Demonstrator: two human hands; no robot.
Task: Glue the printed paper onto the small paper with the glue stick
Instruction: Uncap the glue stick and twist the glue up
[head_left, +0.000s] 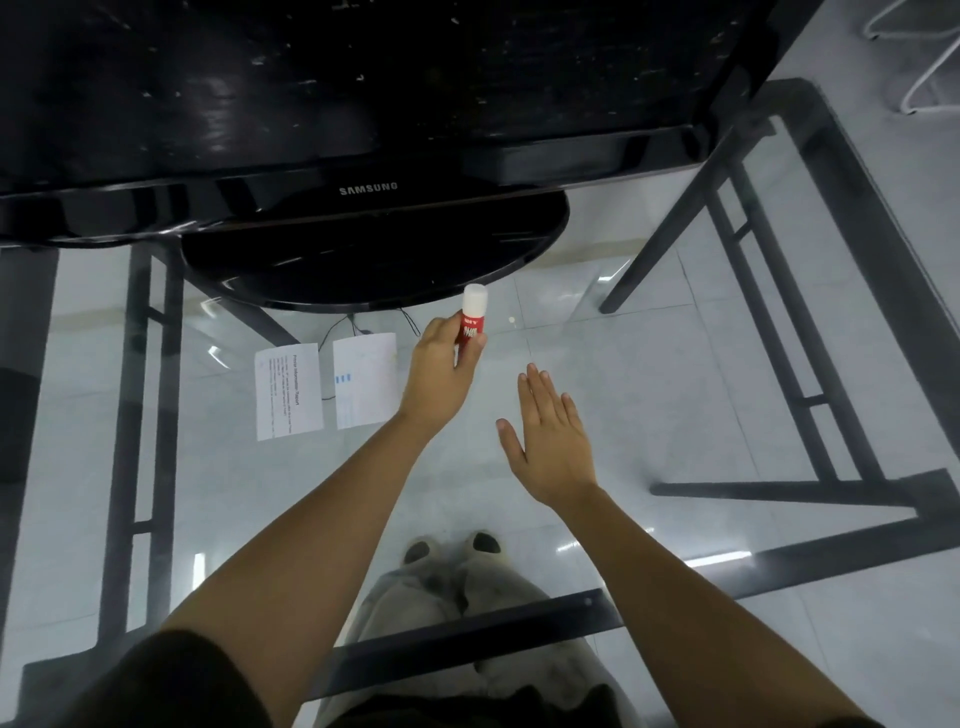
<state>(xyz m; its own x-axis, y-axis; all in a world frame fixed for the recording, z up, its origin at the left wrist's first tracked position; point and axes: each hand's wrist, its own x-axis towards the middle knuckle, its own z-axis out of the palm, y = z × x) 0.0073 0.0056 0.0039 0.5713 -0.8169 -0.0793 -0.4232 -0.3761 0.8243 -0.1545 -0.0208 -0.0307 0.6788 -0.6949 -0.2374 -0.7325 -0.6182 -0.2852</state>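
My left hand (439, 371) grips a red glue stick (471, 318) with its white cap on, held upright just above the glass table. To its left lie two small sheets side by side: the printed paper (287, 391) with lines of text, and a small paper (363, 380) with faint blue marks. My right hand (550, 441) hovers flat over the glass to the right, fingers extended and holding nothing.
A black Samsung monitor (363, 104) with a wide oval base (374, 254) stands at the back of the glass table (675, 364). The table's dark metal frame (769, 332) shows through the glass. My legs and shoes (452, 545) are visible below.
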